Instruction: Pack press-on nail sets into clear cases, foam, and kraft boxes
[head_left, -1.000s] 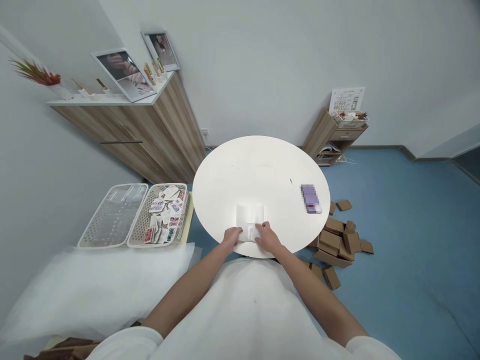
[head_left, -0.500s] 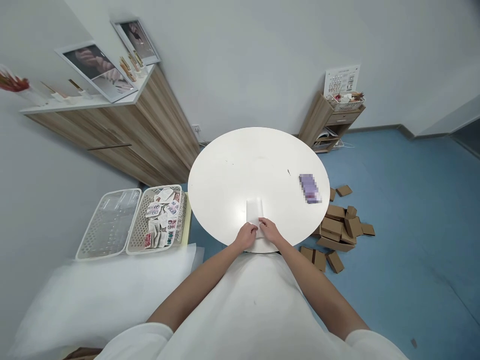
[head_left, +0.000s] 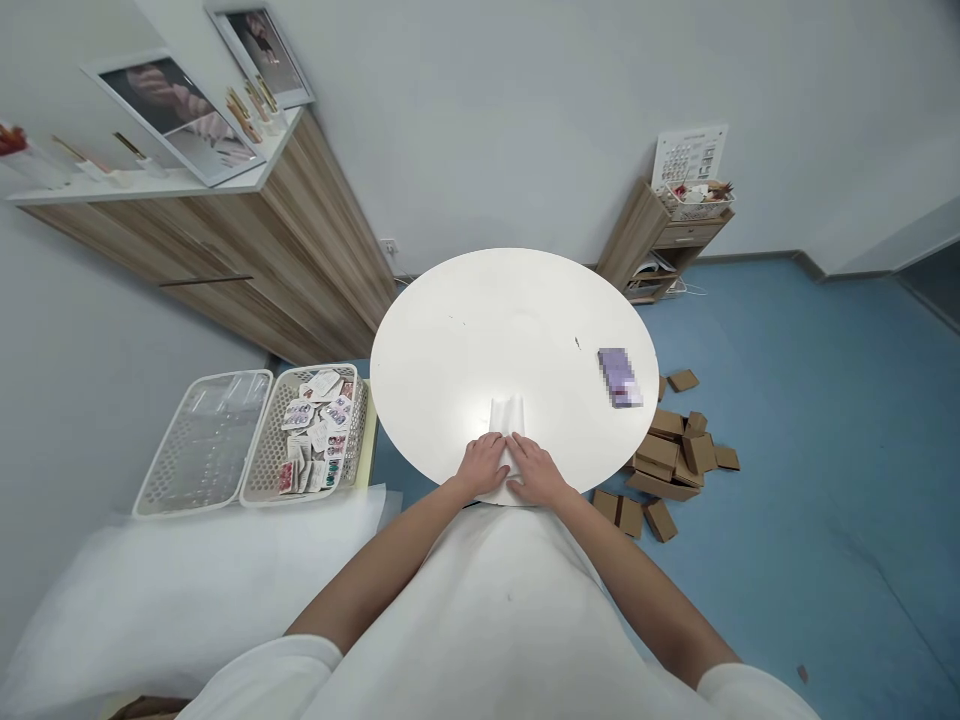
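A small white sheet [head_left: 508,413], seemingly thin and creased lengthwise, lies near the front edge of the round white table [head_left: 442,350]. My left hand [head_left: 481,467] rests flat on its left side, fingers stretched forward and thumb pointing inward. On the right side, my right hand [head_left: 537,470] lies flat in the same way, fingertips close to those of the left. Both hands are open and cover the sheet's nearer part. Whether it is paper or a soft pouch I cannot tell.
A blurred-out purple item [head_left: 619,378] lies on the table's right. Several cardboard boxes [head_left: 660,455] are piled on the floor at right. To the left stands a white basket [head_left: 250,480] of small packets beside an open lid [head_left: 199,440]. A wooden cabinet [head_left: 315,240] stands behind.
My hands have gone from pinching the white sheet with bent fingers to lying flat on it with fingers stretched out. The view has shifted slightly.
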